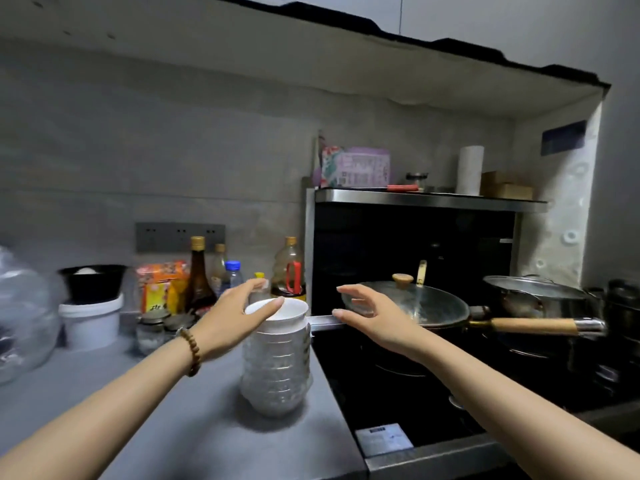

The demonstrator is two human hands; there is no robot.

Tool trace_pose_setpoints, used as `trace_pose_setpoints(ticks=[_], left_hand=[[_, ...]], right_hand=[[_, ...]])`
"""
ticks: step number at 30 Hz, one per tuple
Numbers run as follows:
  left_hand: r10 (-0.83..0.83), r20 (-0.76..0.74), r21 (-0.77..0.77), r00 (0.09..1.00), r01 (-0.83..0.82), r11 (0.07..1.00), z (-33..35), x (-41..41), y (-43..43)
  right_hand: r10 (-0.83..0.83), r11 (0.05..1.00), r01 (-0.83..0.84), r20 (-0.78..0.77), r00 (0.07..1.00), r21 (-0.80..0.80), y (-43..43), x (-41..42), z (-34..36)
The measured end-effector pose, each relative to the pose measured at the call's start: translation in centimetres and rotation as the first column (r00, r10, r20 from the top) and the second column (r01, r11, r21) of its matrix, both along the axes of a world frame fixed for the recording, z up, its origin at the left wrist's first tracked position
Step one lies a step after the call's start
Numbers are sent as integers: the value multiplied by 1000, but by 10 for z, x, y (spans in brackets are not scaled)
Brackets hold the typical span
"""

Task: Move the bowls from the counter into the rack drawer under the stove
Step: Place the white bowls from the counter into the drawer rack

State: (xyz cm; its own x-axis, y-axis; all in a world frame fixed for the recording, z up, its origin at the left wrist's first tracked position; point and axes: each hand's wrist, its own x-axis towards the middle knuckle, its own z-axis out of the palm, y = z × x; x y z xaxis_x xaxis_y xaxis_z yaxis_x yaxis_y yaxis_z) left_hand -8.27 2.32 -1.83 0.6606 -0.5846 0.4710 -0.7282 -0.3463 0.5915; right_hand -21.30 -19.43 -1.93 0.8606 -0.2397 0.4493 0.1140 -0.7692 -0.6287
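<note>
Two bare hands flank a tall stack of nested white bowls (277, 358) on the grey counter (173, 427): left hand (235, 317) at nine o'clock, fingers touching the top rim; right hand (370, 317) at three o'clock, spread and empty. Pickup seems underway; next, grip both sides. Beyond sits the black stove (398, 393); its drawer is out of view.

Bottles (221, 271) crowd behind the bowl stack (277, 362); counter (194, 420) in front lies open.

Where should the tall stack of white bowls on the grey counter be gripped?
Probably low on both flanks of the tall stack of white nested bowls, one hand per side. It stands upright and narrow, so a top-only grip risks toppling it. The left hand touches the top rim; the right hand is open and clear.
</note>
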Motion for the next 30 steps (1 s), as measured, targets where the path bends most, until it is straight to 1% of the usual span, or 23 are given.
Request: trace_pose_setpoints(ticks=[7, 12, 15, 21, 25, 30], left_hand=[[92, -97, 50, 991, -87, 995, -17, 39, 22], [61, -206, 44, 977, -53, 998, -32, 55, 13], [50, -259, 45, 965, -40, 998, -39, 62, 6], [-49, -346, -50, 937, 34, 998, -46, 66, -9], [-84, -407, -92, 910, 50, 994, -50, 65, -15], [-115, -432, -135, 894, 62, 989, -52, 65, -18]], right_hand=[[72, 995, -69, -50, 996, 65, 18, 59, -11], [109, 988, -101, -59, 992, 114, 21, 85, -19], [103, 990, -96, -66, 992, 101, 23, 95, -24], [87, 994, -82, -73, 994, 67, 23, 107, -32], [75, 995, -72, -40, 996, 71, 23, 110, -38], [57, 996, -57, 4, 998, 71, 25, 111, -40]])
